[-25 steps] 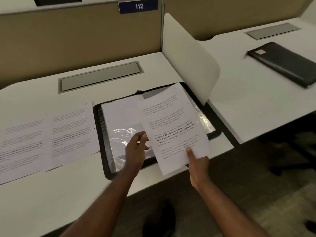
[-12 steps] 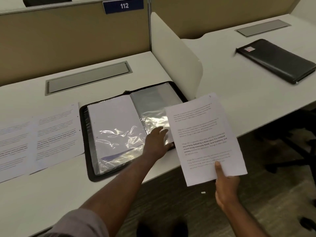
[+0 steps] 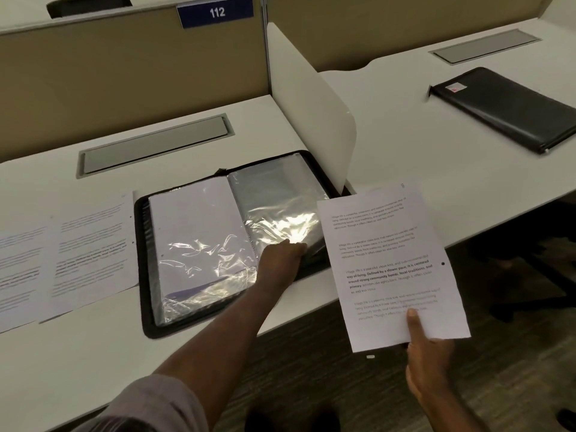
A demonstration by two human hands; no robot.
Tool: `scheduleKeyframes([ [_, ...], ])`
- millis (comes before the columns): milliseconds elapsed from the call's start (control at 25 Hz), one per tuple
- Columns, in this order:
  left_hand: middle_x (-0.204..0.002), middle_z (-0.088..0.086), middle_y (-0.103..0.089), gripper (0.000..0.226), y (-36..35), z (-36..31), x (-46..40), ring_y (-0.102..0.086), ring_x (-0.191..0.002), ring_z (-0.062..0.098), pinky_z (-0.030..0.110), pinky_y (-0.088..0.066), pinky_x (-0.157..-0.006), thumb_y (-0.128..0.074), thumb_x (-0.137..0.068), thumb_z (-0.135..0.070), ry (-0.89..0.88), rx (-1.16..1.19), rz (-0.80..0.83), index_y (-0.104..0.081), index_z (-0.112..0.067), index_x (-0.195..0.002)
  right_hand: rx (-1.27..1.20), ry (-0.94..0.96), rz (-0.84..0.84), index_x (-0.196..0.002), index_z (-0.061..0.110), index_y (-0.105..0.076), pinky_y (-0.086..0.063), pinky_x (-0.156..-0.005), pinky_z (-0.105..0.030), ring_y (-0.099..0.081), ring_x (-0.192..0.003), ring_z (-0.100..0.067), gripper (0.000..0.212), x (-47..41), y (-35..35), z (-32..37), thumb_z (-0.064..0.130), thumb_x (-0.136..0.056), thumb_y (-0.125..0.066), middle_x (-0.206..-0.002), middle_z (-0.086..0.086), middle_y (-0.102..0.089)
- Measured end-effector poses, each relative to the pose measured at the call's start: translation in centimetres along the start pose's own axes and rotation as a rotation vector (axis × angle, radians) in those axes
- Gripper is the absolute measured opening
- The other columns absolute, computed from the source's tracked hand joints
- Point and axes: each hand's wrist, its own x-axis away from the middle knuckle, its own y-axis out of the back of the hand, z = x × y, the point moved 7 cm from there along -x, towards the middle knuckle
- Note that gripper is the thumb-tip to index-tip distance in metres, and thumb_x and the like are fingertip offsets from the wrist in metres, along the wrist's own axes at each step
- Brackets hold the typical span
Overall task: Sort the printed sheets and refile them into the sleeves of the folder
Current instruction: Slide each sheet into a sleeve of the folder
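A black zip folder (image 3: 146, 275) lies open on the desk with shiny clear sleeves. The left sleeve (image 3: 193, 232) holds a white sheet; the right sleeve (image 3: 277, 194) looks grey and crinkled. My left hand (image 3: 282, 258) reaches across to the lower part of the right sleeve, its fingers at the plastic edge; whether they grip it I cannot tell. My right hand (image 3: 428, 347) holds a printed sheet (image 3: 389, 263) by its bottom edge, thumb on top, in the air right of the folder. Two more printed sheets (image 3: 87, 244) lie flat on the desk left of the folder.
A white curved divider (image 3: 311, 104) stands just behind the folder's right edge. A closed black folder (image 3: 511, 107) lies on the neighbouring desk. Grey cable hatches (image 3: 152, 145) are set into both desks. A tan partition with sign 112 (image 3: 216, 12) backs the desk. Floor lies below my right hand.
My right hand has carried the printed sheet off the folder to the right. My left hand has moved from the sheet's left edge across to the right sleeve.
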Motion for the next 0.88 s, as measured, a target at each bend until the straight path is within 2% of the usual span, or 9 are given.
scheduleKeyframes([
  [120, -0.093, 0.0, -0.075, 0.014, 0.7, 2.6, -0.8, -0.068, -0.087, 0.016, 0.03, -0.052, -0.082, -0.065, -0.09, -0.018, 0.258, 0.491, -0.057, -0.077, -0.016, -0.097, -0.016, 0.011, 0.003, -0.103, 0.038, -0.051, -0.054, -0.077, -0.028, -0.06, -0.097, -0.011, 0.037, -0.1, -0.1, 0.3, 0.004, -0.09, -0.059, -0.107, 0.007, -0.061],
  [200, -0.087, -0.001, -0.075, 0.011, 0.9, 3.6, -1.5, -0.069, -0.08, 0.011, 0.029, -0.053, -0.081, -0.069, -0.089, -0.017, 0.314, 0.664, -0.08, -0.077, -0.011, -0.092, -0.032, 0.009, 0.001, -0.11, 0.035, -0.052, -0.056, -0.076, -0.026, -0.06, -0.102, -0.012, 0.038, -0.2, 0.1, 0.3, 0.005, -0.09, -0.06, -0.11, 0.007, -0.061],
  [320, -0.08, 0.001, -0.072, 0.009, 0.5, 4.2, -2.2, -0.067, -0.069, 0.005, 0.028, -0.055, -0.073, -0.068, -0.086, 0.0, 0.4, 0.905, -0.021, -0.073, -0.007, -0.088, -0.058, 0.028, -0.001, -0.112, 0.037, -0.053, -0.057, -0.071, -0.017, -0.06, -0.103, -0.011, 0.041, 0.0, 0.3, 0.7, 0.004, -0.088, -0.061, -0.112, 0.009, -0.061],
  [400, -0.074, 0.006, -0.071, 0.008, 0.5, 4.7, -2.3, -0.066, -0.063, 0.005, 0.025, -0.054, -0.067, -0.075, -0.079, 0.003, 0.46, 0.96, -0.02, -0.072, -0.002, -0.084, -0.066, 0.038, -0.003, -0.108, 0.04, -0.053, -0.057, -0.071, -0.017, -0.061, -0.102, -0.011, 0.041, 0.3, 0.3, 0.9, 0.007, -0.086, -0.062, -0.111, 0.01, -0.062],
  [480, -0.071, 0.01, -0.072, 0.015, 0.9, 5.1, -2.3, -0.065, -0.06, 0.01, 0.024, -0.056, -0.063, -0.084, -0.071, -0.005, 0.482, 0.948, -0.049, -0.072, -0.002, -0.08, -0.063, 0.032, -0.01, -0.106, 0.041, -0.053, -0.058, -0.074, -0.021, -0.061, -0.102, -0.012, 0.04, 0.5, 0.3, 1.0, 0.014, -0.079, -0.065, -0.111, 0.009, -0.062],
  [560, -0.067, 0.012, -0.07, 0.018, 1.4, 5.1, -2.5, -0.062, -0.054, 0.01, 0.022, -0.053, -0.058, -0.086, -0.07, -0.01, 0.479, 0.981, -0.069, -0.073, 0.0, -0.077, -0.054, 0.022, -0.015, -0.104, 0.041, -0.053, -0.056, -0.077, -0.025, -0.061, -0.102, -0.013, 0.039, 0.8, 0.3, 1.0, 0.021, -0.073, -0.065, -0.11, 0.008, -0.062],
  [640, -0.066, 0.012, -0.07, 0.011, 1.4, 5.2, -2.8, -0.061, -0.054, 0.012, 0.026, -0.054, -0.06, -0.081, -0.077, -0.013, 0.463, 1.02, -0.073, -0.074, -0.004, -0.077, -0.059, 0.029, -0.02, -0.104, 0.042, -0.053, -0.056, -0.078, -0.027, -0.061, -0.102, -0.014, 0.039, 1.1, 0.3, 1.0, 0.023, -0.072, -0.064, -0.11, 0.008, -0.062],
  [760, -0.077, 0.012, -0.073, 0.006, 1.0, 5.2, -3.0, -0.065, -0.065, 0.016, 0.035, -0.055, -0.072, -0.074, -0.085, -0.016, 0.418, 1.028, -0.012, -0.075, -0.011, -0.085, -0.073, 0.055, -0.031, -0.105, 0.041, -0.053, -0.057, -0.076, -0.023, -0.061, -0.101, -0.013, 0.039, 1.8, 0.3, 1.2, 0.022, -0.072, -0.064, -0.109, 0.009, -0.062],
  [880, -0.087, 0.011, -0.074, 0.008, 0.6, 4.7, -2.9, -0.067, -0.07, 0.013, 0.028, -0.052, -0.069, -0.071, -0.087, -0.016, 0.421, 1.07, 0.042, -0.075, -0.009, -0.09, -0.081, 0.062, -0.048, -0.105, 0.04, -0.054, -0.056, -0.079, -0.023, -0.061, -0.102, -0.012, 0.038, 2.5, 0.4, 0.9, 0.021, -0.073, -0.063, -0.109, 0.01, -0.062],
])
